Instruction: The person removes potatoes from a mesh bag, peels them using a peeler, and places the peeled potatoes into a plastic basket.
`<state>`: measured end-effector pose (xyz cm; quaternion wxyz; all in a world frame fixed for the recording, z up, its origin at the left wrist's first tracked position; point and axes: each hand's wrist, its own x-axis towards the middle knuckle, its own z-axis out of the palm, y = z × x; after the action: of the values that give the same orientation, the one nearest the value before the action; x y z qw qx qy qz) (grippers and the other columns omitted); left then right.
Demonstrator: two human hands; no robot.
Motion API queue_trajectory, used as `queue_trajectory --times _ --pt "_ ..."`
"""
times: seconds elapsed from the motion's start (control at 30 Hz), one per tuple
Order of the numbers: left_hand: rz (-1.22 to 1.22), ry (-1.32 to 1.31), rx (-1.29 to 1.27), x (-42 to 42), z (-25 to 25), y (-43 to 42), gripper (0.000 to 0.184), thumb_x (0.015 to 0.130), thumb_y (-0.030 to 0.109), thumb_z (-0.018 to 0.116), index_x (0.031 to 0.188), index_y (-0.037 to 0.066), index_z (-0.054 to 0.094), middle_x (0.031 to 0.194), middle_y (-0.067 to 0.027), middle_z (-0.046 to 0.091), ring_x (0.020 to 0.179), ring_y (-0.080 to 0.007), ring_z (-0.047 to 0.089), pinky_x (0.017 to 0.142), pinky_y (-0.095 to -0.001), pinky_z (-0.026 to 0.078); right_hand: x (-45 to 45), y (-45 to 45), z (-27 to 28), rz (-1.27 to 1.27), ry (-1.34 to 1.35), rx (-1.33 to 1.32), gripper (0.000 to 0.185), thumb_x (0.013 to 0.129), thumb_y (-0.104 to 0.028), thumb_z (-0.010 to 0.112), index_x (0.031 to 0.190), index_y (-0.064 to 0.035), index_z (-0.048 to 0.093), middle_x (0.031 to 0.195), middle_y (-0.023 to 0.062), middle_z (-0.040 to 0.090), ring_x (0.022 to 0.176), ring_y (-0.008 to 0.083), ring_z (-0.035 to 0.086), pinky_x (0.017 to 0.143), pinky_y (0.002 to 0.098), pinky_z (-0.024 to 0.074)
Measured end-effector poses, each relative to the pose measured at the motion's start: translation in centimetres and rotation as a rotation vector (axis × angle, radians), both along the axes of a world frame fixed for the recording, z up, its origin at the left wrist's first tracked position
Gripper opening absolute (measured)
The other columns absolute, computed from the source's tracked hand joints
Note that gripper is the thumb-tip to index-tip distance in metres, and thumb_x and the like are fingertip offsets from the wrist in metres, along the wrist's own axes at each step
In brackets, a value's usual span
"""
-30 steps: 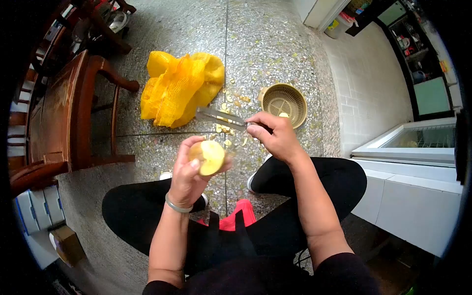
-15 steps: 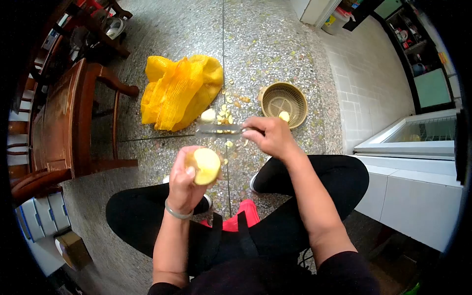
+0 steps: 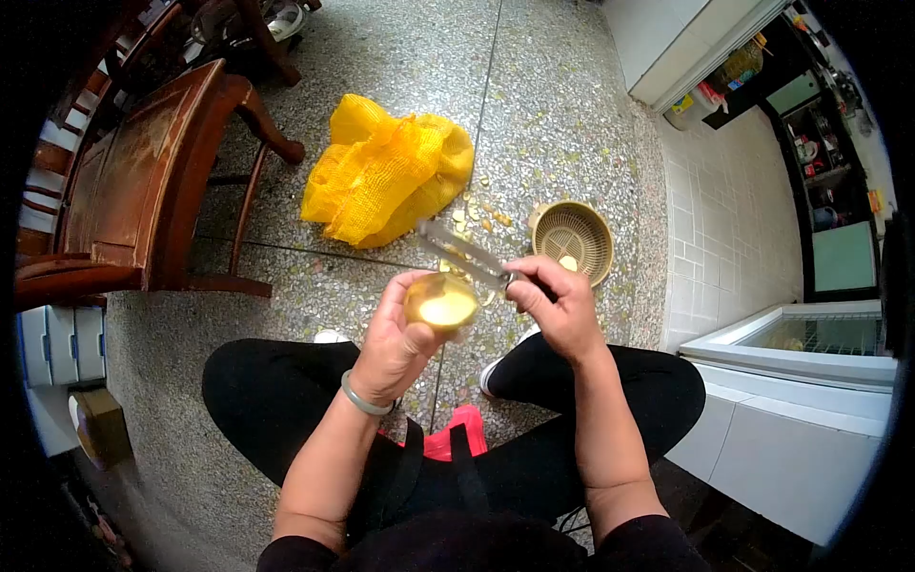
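Note:
My left hand [image 3: 396, 345] is wrapped round a partly peeled potato [image 3: 441, 303], its pale yellow flesh showing beside brown skin. The fingers of my right hand [image 3: 558, 303] close on the dark handle of a knife [image 3: 467, 253]. Its long grey blade points up and left, just above the potato, slightly blurred; whether it touches the potato I cannot tell. On the floor beyond, peel scraps [image 3: 462, 217] lie scattered, partly hidden behind the blade and potato. To the right stands a round tan basket [image 3: 572, 214] with a pale yellow piece [image 3: 568, 263] inside.
A yellow mesh bag [image 3: 386, 176] slumps on the speckled floor ahead. At the left is a wooden chair [image 3: 143, 181], and drawers [image 3: 62, 343] stand below it. A white-framed glass panel [image 3: 810, 334] is at the right. Something pink [image 3: 462, 434] shows between my legs.
The knife has swung from level to a slant and come closer to the potato. My left hand has turned the potato and moved right. The whole view has shifted and tilted.

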<state>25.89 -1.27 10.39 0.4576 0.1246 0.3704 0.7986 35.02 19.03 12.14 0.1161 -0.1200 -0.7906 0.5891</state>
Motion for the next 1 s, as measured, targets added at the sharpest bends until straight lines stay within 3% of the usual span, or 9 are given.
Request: queue_trajectory --times 0.17,0.33,0.4,0.43,0.57,0.63,0.7,0.83,1.0 --pt "0.068 -0.028 0.069 0.4 -0.9 0.6 0.072 0.085 0.052 0.058 0.135 0.008 0.032 0.126 -0.0076 0.05 0.112 -0.0196 0.053 0.09 -0.0362 0.047 -0.4 -1.8 0.8 0.043 0.162 0.174 0.021 0.082 -0.01 0.066 0.099 0.0016 0.064 0.081 0.0067 0.063 0.07 0.0133 0.059 0.062 0.0265 0.0467" --pt "0.138 -0.122 -0.007 0.7 -1.7 0.7 0.056 0.092 0.054 0.046 0.126 0.01 0.045 0.114 -0.0038 0.056 0.096 -0.0146 0.054 0.074 -0.03 0.044 -1.0 -3.4 1.2 0.051 0.242 0.506 0.022 0.073 -0.01 0.07 0.093 -0.0003 0.065 0.081 0.0145 0.066 0.069 0.0303 0.064 0.063 0.034 0.0502" --pt "0.219 -0.203 -0.037 1.2 -1.4 1.0 0.05 0.096 0.053 0.034 0.12 0.012 0.05 0.108 -0.0027 0.059 0.087 -0.0142 0.055 0.066 -0.0285 0.041 -1.0 -3.0 -0.1 0.021 0.235 0.483 0.022 0.073 -0.011 0.07 0.092 -0.0005 0.065 0.081 0.0139 0.066 0.069 0.0297 0.064 0.063 0.0338 0.0502" --pt "0.186 -0.206 -0.043 1.0 -1.5 0.7 0.058 0.091 0.061 0.039 0.122 0.013 0.049 0.113 -0.0029 0.058 0.09 -0.0128 0.054 0.07 -0.0289 0.042 -1.1 -2.6 -0.9 -0.005 0.232 0.463 0.022 0.074 -0.012 0.071 0.092 -0.0007 0.066 0.082 0.0132 0.066 0.069 0.0291 0.064 0.062 0.0336 0.0502" --pt "0.181 -0.223 -0.062 0.5 -0.4 0.4 0.06 0.092 0.062 0.035 0.121 0.011 0.049 0.108 -0.0032 0.059 0.088 -0.0131 0.054 0.069 -0.0289 0.043 -0.8 -0.8 -1.6 -0.041 0.043 0.291 0.018 0.078 -0.013 0.068 0.091 -0.0016 0.066 0.076 0.0112 0.066 0.065 0.0207 0.063 0.059 0.0302 0.0481" --pt "0.199 -0.265 -0.091 0.3 0.2 0.1 0.061 0.092 0.062 0.034 0.121 0.01 0.048 0.106 -0.0039 0.059 0.087 -0.0138 0.054 0.068 -0.0292 0.043 -0.5 0.4 -2.1 -0.109 -0.06 0.398 0.017 0.08 -0.014 0.066 0.092 -0.0021 0.066 0.071 0.0103 0.064 0.062 0.0161 0.061 0.058 0.0282 0.0463" --pt "0.005 -0.154 0.152 -0.1 0.6 -0.3 0.063 0.093 0.062 0.034 0.123 0.008 0.046 0.102 -0.0061 0.058 0.083 -0.0162 0.056 0.065 -0.0293 0.045 -0.4 1.1 -1.9 -0.209 -0.163 0.356 0.016 0.081 -0.015 0.066 0.092 -0.0024 0.066 0.066 0.0069 0.061 0.06 0.0122 0.058 0.057 0.0271 0.0451" --pt "0.118 -0.245 0.072 0.5 1.3 0.7 0.067 0.091 0.064 0.034 0.127 0.008 0.043 0.1 -0.0086 0.058 0.082 -0.0183 0.058 0.061 -0.0275 0.046 -0.2 0.1 -0.6 -0.154 -0.069 0.111 0.017 0.083 -0.012 0.064 0.096 -0.0001 0.065 0.066 0.0019 0.059 0.061 0.0084 0.055 0.056 0.024 0.0442" --pt "0.2 -0.125 -0.12 0.7 -0.9 0.7 0.065 0.092 0.065 0.03 0.122 0.011 0.049 0.095 -0.003 0.059 0.066 -0.0118 0.051 0.045 -0.022 0.035 -1.3 -3.8 0.1 -0.018 0.263 0.332 0.017 0.081 -0.011 0.065 0.095 -0.0018 0.065 0.076 0.0091 0.065 0.064 0.0187 0.063 0.058 0.0294 0.0488"
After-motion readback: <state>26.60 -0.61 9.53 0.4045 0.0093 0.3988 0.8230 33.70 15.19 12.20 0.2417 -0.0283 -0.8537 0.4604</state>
